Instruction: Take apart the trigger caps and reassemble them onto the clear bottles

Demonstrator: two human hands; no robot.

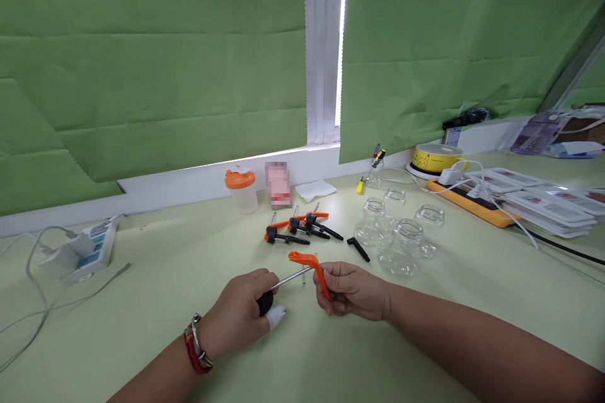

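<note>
My left hand [243,312], a white wrap on its thumb, is closed around the black handle of a screwdriver [292,278]. Its metal shaft points right and meets an orange bent lever [307,259]. The lever's lower arm is pinched between the fingers and thumb of my right hand [352,289]. A short thin metal rod [304,274] shows just below the lever; whether it is attached cannot be made out. Behind my hands lie three orange-and-black assemblies [289,233] with metal rods. A loose black L-shaped piece [359,249] rests above my right hand.
Several clear jars [401,249] stand to the right. At the back are an orange-lidded cup [243,192], a pink box [278,186] and a white paper [316,190]. Power strips [94,252] with cables lie left and right [472,204], beside stacked cards [548,204].
</note>
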